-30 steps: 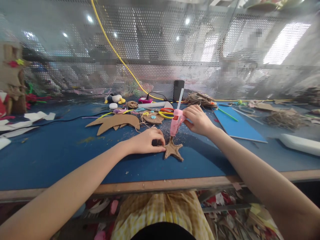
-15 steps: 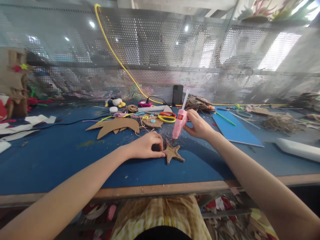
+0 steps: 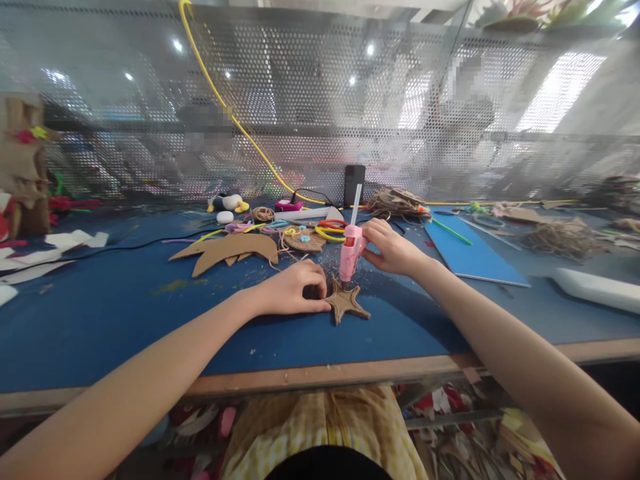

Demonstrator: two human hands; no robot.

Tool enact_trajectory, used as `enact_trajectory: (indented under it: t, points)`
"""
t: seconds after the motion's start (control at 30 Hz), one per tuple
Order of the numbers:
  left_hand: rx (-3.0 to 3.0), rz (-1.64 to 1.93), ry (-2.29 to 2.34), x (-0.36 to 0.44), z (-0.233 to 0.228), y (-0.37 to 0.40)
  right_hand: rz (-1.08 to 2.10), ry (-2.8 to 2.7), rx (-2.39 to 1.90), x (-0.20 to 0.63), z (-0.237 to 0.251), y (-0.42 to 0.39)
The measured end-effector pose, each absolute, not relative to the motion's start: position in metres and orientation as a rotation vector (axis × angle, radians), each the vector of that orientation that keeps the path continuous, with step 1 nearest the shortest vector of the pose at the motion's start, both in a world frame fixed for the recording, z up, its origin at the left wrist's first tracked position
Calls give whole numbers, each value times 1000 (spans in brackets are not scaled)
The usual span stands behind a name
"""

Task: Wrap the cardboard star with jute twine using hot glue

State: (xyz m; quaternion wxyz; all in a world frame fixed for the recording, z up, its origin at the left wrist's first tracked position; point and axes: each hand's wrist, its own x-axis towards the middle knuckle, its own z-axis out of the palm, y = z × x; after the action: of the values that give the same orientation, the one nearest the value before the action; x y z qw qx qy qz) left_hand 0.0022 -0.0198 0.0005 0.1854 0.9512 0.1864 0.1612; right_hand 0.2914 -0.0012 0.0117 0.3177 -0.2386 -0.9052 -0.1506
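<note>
A brown cardboard star (image 3: pixel 349 303) with a raised cord-like edge lies on the blue tabletop (image 3: pixel 280 347). My left hand (image 3: pixel 300 288) pinches the star's left point between thumb and fingers. In my right hand (image 3: pixel 393 245) is a pink glue gun (image 3: pixel 351 253), held upright with its nozzle down. A pale glue stick (image 3: pixel 356 203) pokes out of its top. The nozzle tip is at the star's upper part; whether it touches cannot be made out.
Cut cardboard pieces (image 3: pixel 230 251) lie left of centre, with scissors (image 3: pixel 331 230) behind. A black phone (image 3: pixel 355 185) stands against the perforated metal screen (image 3: pixel 300 100). On the right are a blue board (image 3: pixel 475 253), a twine heap (image 3: pixel 565 238) and white foam (image 3: pixel 595 293).
My right hand has moved the glue gun left and slightly down, bringing its nozzle to the star. My left hand keeps its hold on the star's point.
</note>
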Motion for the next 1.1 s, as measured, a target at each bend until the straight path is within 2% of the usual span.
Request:
enact_trajectory:
  t: [1.1]
  points:
    - [2674, 418, 541, 3, 5, -22, -451, -2394, -551, 298, 14, 2]
